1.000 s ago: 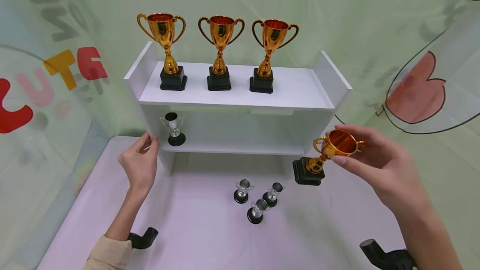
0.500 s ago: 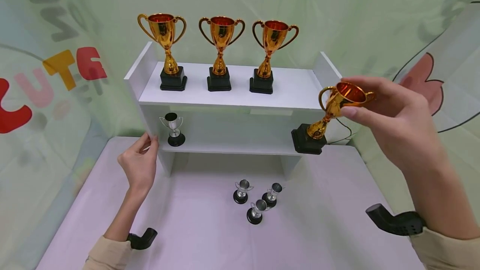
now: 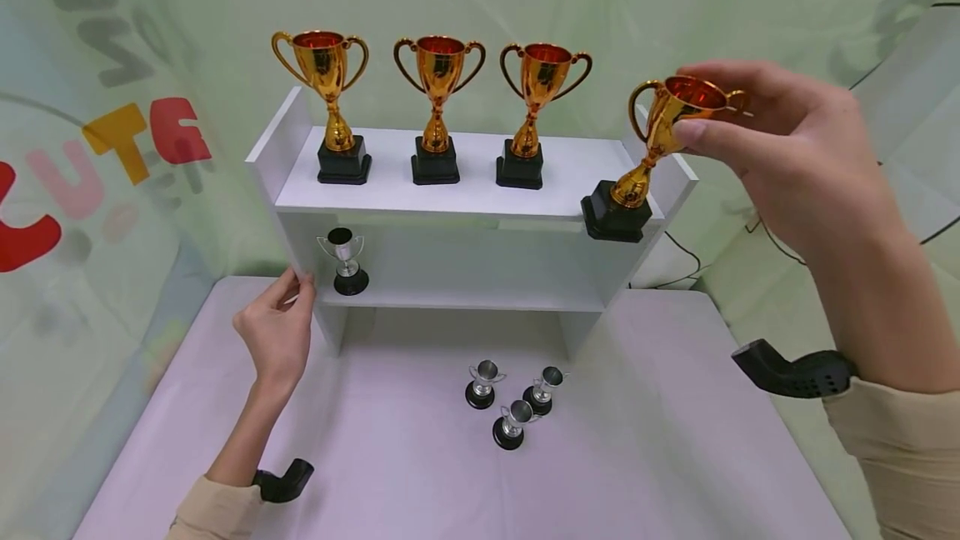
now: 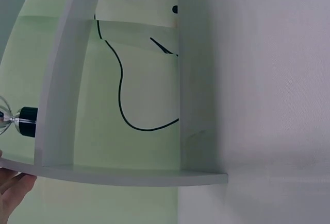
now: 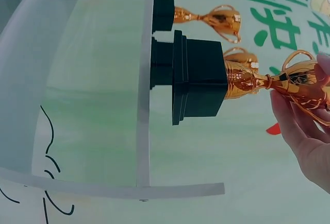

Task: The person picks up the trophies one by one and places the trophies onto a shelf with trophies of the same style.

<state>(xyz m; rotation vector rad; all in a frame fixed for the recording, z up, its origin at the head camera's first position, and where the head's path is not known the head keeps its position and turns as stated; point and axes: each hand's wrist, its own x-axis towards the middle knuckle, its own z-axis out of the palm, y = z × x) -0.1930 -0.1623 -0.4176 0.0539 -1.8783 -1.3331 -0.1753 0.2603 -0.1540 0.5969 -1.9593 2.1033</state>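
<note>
My right hand (image 3: 802, 148) grips a gold trophy cup (image 3: 667, 119) by its bowl. The cup tilts, its black square base (image 5: 201, 77) hanging in front of the right end of the white shelf's top board (image 3: 577, 182). Three like gold trophies stand in a row on that board: a left one (image 3: 322, 65), a middle one (image 3: 438, 65) and a right one (image 3: 542, 73). My left hand (image 3: 273, 332) pinches the front edge of the shelf unit's left side panel (image 4: 129, 177). Just inside that panel, a small silver trophy (image 3: 345, 257) stands on the middle board.
Below the shelf, three small silver trophies stand close together on the white-covered table (image 3: 420, 473), the nearest silver trophy (image 3: 513, 423) toward me. The shelf's raised right side panel (image 3: 675, 182) borders the top board. A black cable (image 3: 682, 248) lies behind, by the printed curtain.
My right hand has lifted the gold trophy from beside the middle board up to the top board's level. My left hand and the standing trophies have stayed in place.
</note>
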